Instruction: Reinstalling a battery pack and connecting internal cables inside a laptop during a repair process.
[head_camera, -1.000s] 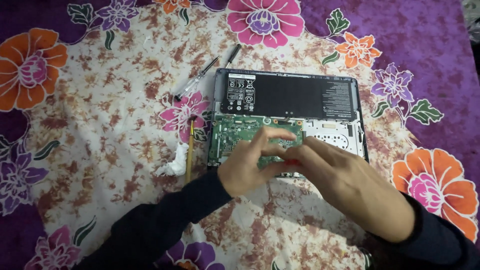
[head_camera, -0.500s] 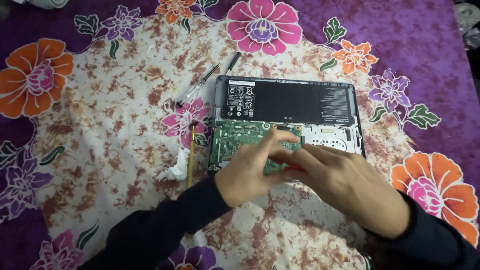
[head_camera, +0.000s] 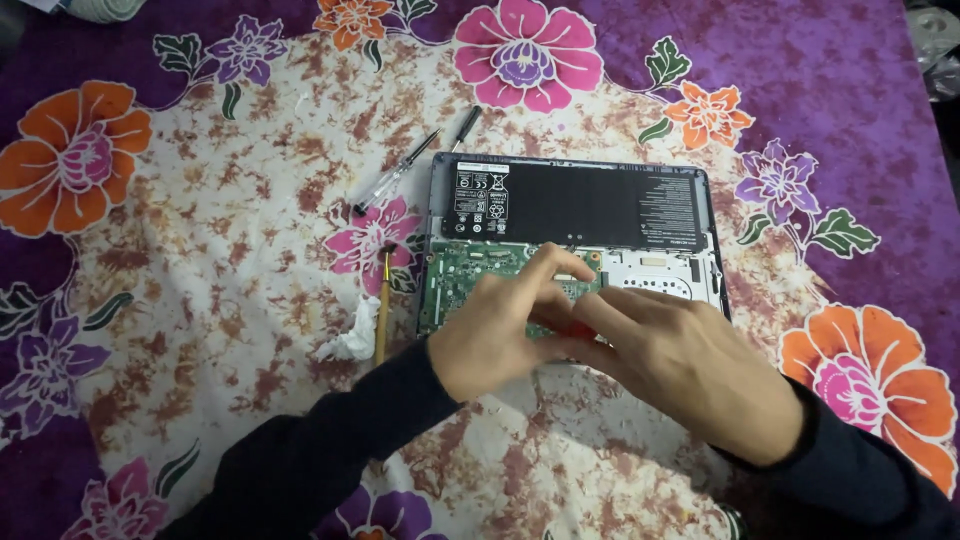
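Meeting left hand (head_camera: 495, 335), right hand (head_camera: 690, 365) over green board (head_camera: 470, 272)

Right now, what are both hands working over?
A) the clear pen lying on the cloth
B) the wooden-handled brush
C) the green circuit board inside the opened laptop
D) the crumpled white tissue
C: the left hand and right hand meet over the green circuit board of the opened laptop, below its black battery.
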